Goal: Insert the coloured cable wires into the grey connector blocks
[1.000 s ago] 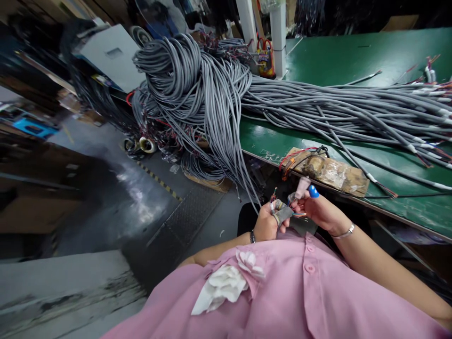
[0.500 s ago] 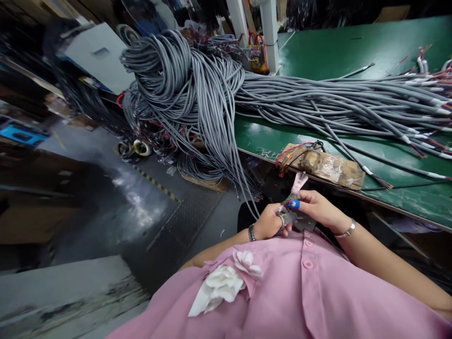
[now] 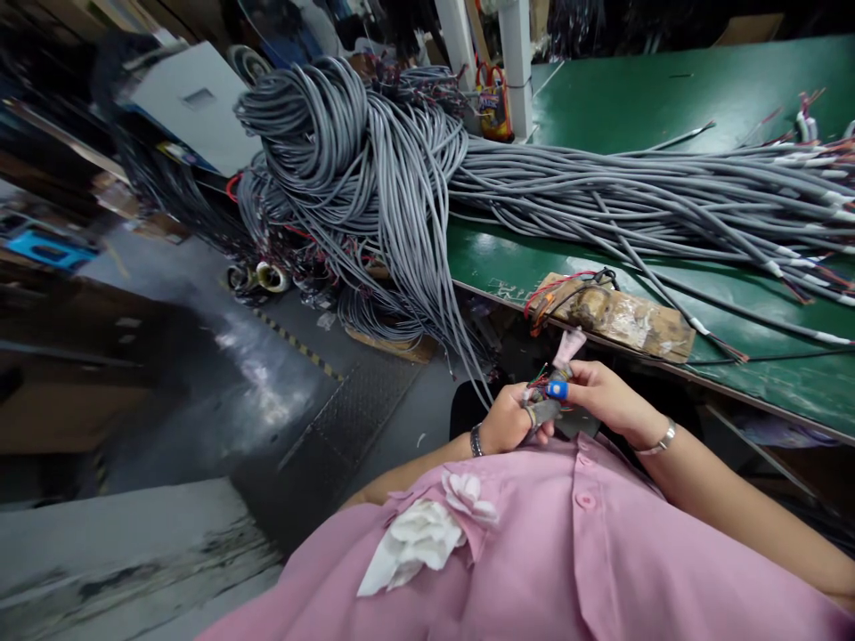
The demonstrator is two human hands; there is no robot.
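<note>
Nearest, at the bottom edge: a pink shirt (image 3: 534, 552) with buttons, a white cloth flower (image 3: 418, 539) on its front. Just past the shirt, both hands close together over the lap. Left hand (image 3: 504, 425) curled shut, fingers folded round the grey cable end (image 3: 544, 411), thumb pressed on top of it; a dark bracelet (image 3: 476, 440) at that wrist. Right hand (image 3: 605, 396) meeting it from the other side, fingertips pressed together in a pinch on the thin coloured wires (image 3: 538, 378) at the tip of the cable end, one finger capped in a blue cover (image 3: 557, 389); a silver bangle (image 3: 658, 439) on that wrist. Cable end thus between the two hands, gripped low by the left, wires fanned out just above the left knuckles and touching the right fingertips. Above the right fingers, a pale pink strip (image 3: 569, 343) sticking up, too blurred to name. Just beyond the hands, on the near edge of the green table (image 3: 668, 98), a worn wooden block (image 3: 624, 319) with red and black wires looped at its left end. Farther back, a thick bundle of grey cables (image 3: 634, 191) stretched across the table, then heaped in a big coil (image 3: 347, 160) at the table's left end and spilling down to the grey floor (image 3: 267, 374). Behind the coil, two white posts (image 3: 517, 62) and dim clutter, too dark to make out.
</note>
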